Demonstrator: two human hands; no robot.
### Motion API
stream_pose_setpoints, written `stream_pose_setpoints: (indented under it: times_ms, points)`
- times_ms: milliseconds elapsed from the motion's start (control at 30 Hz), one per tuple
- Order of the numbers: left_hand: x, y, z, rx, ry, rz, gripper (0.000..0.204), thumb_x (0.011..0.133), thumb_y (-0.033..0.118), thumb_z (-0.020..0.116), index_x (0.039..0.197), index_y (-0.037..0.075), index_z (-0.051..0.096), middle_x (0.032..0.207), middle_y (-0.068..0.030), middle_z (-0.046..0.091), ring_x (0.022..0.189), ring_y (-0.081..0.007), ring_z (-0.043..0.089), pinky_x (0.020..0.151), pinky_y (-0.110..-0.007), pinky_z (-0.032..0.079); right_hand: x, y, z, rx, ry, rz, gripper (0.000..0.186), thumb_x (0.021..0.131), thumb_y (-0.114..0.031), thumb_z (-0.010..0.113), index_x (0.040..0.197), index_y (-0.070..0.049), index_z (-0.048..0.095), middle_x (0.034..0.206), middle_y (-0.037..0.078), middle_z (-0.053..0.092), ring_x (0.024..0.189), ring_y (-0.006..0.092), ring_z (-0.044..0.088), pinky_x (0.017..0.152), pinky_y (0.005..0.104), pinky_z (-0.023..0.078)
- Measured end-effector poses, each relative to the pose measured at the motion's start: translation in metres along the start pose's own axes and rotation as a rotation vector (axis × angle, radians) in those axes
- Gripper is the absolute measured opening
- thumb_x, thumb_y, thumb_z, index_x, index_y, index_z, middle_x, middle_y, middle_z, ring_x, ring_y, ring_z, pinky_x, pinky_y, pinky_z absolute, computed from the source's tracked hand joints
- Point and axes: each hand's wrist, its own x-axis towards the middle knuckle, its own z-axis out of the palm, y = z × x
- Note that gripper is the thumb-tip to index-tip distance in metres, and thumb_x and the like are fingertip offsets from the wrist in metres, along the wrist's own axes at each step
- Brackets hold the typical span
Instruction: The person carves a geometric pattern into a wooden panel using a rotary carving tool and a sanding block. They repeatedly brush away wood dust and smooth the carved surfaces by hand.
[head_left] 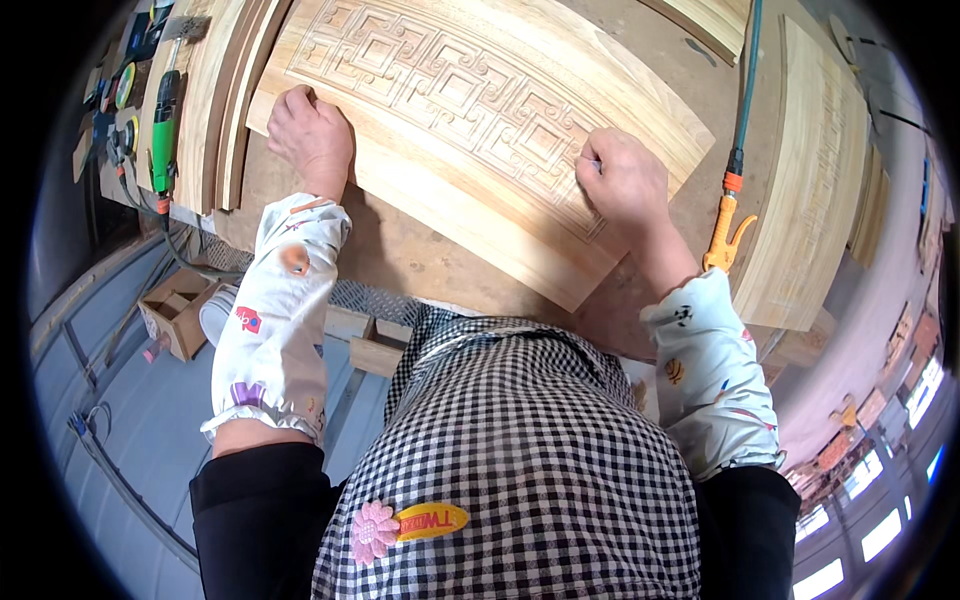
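A carved panel lies slantwise on the bench, its fretwork running from far left to near right. The left hand rests curled on the panel's left end, fingers bent over the edge. The right hand sits closed on the carving's right end, gripping something small that cannot be made out. Left of the panel lie stacked boards and a green tool. To the right, an orange air gun hangs by another board.
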Motion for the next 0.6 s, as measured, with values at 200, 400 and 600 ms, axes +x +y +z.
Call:
stream_pose_setpoints:
  times_ms: [200, 400, 600]
  points:
    - [0.001, -0.003, 0.0, 0.001, 0.05, 0.013, 0.026, 0.093, 0.023, 0.058, 0.117, 0.015, 0.064, 0.128, -0.0082, 0.061, 0.119, -0.0345, 0.055, 0.099, -0.054, 0.04, 0.009, 0.005, -0.008, -0.006, 0.055, 0.029, 0.013, 0.088, -0.02, 0.064, 0.082, -0.008, 0.064, 0.088, 0.011, 0.067, 0.091, 0.0333, 0.065, 0.079, 0.0463, 0.052]
    - [0.002, -0.002, 0.001, -0.004, 0.041, 0.035, 0.026, 0.093, 0.023, 0.058, 0.117, 0.015, 0.064, 0.127, -0.0082, 0.061, 0.119, -0.0348, 0.055, 0.097, -0.053, 0.04, 0.028, 0.002, 0.004, -0.048, 0.157, -0.072, 0.014, 0.088, -0.021, 0.069, 0.083, -0.009, 0.064, 0.09, 0.01, 0.067, 0.09, 0.0322, 0.065, 0.078, 0.0456, 0.052]
    - [0.001, 0.002, -0.004, -0.029, 0.026, 0.009, 0.025, 0.092, 0.021, 0.058, 0.116, 0.014, 0.064, 0.125, -0.0088, 0.063, 0.119, -0.0344, 0.055, 0.098, -0.053, 0.04, 0.023, -0.004, 0.013, 0.075, 0.204, 0.054, 0.013, 0.086, -0.019, 0.073, 0.083, -0.01, 0.064, 0.087, 0.008, 0.066, 0.09, 0.0302, 0.064, 0.077, 0.0441, 0.051]
